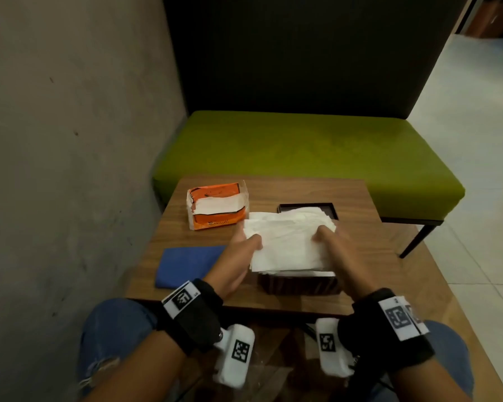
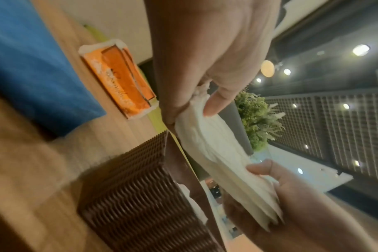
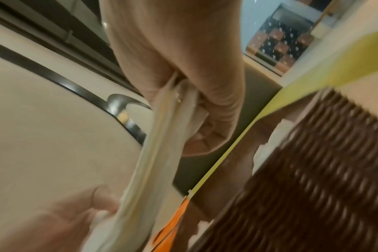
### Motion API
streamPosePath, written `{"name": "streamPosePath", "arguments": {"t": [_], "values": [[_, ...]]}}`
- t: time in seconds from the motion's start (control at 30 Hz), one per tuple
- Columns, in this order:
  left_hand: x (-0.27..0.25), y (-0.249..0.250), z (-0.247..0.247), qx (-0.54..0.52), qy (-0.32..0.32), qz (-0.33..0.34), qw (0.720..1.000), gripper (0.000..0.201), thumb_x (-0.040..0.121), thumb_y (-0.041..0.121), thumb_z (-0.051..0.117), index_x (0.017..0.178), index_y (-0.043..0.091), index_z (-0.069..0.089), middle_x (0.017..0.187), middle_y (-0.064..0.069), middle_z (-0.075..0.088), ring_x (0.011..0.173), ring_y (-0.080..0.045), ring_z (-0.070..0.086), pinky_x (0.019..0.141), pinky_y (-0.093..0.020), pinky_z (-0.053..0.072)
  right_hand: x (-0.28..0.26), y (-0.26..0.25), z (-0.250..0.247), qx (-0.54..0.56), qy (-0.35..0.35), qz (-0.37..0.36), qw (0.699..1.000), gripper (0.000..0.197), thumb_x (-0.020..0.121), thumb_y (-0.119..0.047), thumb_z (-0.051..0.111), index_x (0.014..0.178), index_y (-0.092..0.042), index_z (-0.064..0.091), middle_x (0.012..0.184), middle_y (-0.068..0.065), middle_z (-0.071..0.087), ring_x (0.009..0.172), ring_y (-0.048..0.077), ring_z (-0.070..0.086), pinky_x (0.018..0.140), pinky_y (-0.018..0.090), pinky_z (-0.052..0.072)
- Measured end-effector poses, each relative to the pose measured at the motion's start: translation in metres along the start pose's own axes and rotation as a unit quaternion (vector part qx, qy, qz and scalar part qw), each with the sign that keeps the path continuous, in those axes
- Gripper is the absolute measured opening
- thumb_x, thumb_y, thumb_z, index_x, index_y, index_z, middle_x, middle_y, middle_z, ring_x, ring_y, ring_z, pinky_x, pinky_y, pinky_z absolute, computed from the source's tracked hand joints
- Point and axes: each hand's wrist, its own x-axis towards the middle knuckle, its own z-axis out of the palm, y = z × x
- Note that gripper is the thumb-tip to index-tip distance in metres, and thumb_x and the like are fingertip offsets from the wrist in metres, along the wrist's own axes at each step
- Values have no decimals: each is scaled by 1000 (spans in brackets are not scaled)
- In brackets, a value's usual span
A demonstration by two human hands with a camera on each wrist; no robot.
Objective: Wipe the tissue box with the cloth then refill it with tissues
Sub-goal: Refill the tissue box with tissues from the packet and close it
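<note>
A stack of white tissues [image 1: 288, 242] hangs flat just above the open dark brown ribbed tissue box [image 1: 299, 284] near the table's front edge. My left hand [image 1: 246, 246] pinches the stack's left side, thumb on top; in the left wrist view this hand [image 2: 203, 95] grips the tissues [image 2: 222, 163]. My right hand [image 1: 327, 237] pinches the right side, also seen close up as the hand [image 3: 196, 109] on the tissues [image 3: 155, 153]. Some tissue lies inside the box [image 2: 140, 196]. A folded blue cloth [image 1: 186, 265] lies to the left.
An opened orange tissue pack [image 1: 215, 208] sits at the back left of the wooden table [image 1: 375, 236]. The box's dark lid [image 1: 282, 207] lies behind the tissues. A green bench [image 1: 308, 152] stands beyond the table; a grey wall [image 1: 70, 140] is on the left.
</note>
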Motion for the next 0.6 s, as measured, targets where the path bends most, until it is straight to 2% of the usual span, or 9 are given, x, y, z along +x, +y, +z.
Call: {"name": "streamPosePath", "arguments": {"t": [0.1,0.17,0.2,0.27,0.37,0.43,0.5,0.57,0.6], "values": [[13,3,8,179,9,55,982,49,90,-1,51,134,15,35,124,-5,55,105,-17,57,90,-29,50,11,0,-25,-131,35,-20,991,20,94,-14,51,113,-13,47,90,1,57,72,11,52,54,27,38],[23,1,14,297,36,109,948,45,89,3,57,130,11,39,114,0,53,99,-11,51,78,-12,44,17,3,-35,-214,34,-28,976,18,94,-8,53,107,-14,43,79,-5,50,68,8,48,52,25,35],[26,-1,17,342,48,134,929,43,89,6,58,128,10,42,110,1,52,98,-9,49,72,-9,41,19,6,-36,-249,33,-25,968,19,93,-5,54,106,-15,43,77,-5,49,67,9,48,53,25,35],[34,-7,20,436,64,159,883,37,89,15,60,124,11,50,110,-1,59,99,-15,54,81,-21,42,24,13,-37,-314,39,-30,948,18,89,-4,56,103,-13,49,76,-1,54,70,20,56,58,31,43],[40,-15,21,558,70,149,813,36,89,27,58,122,14,55,120,-7,61,113,-26,53,99,-37,37,27,20,-32,-402,51,-59,912,19,84,-7,59,103,-5,60,91,14,64,90,35,62,70,36,49],[39,-16,23,613,70,167,769,37,90,29,57,124,16,53,127,-5,52,120,-25,44,101,-38,32,20,20,-27,-493,62,-73,865,38,85,-15,63,121,-6,54,115,18,57,109,36,53,82,38,44],[34,-16,23,619,90,243,741,37,88,27,59,123,17,51,124,-2,48,118,-22,40,98,-35,33,12,20,-22,-552,86,-115,821,57,85,-24,68,134,-9,43,123,19,49,113,35,45,87,39,40],[28,-16,23,620,75,290,725,29,87,25,60,115,19,53,117,1,51,113,-19,41,93,-32,32,7,20,-12,-539,76,-147,826,58,85,-22,68,135,-13,42,124,17,45,113,33,42,87,37,39],[25,-17,24,645,54,288,706,26,87,26,60,112,20,54,116,2,52,113,-19,41,91,-32,30,7,22,-8,-528,59,-147,834,55,84,-19,67,134,-16,44,125,15,43,114,31,40,89,36,39]]}}
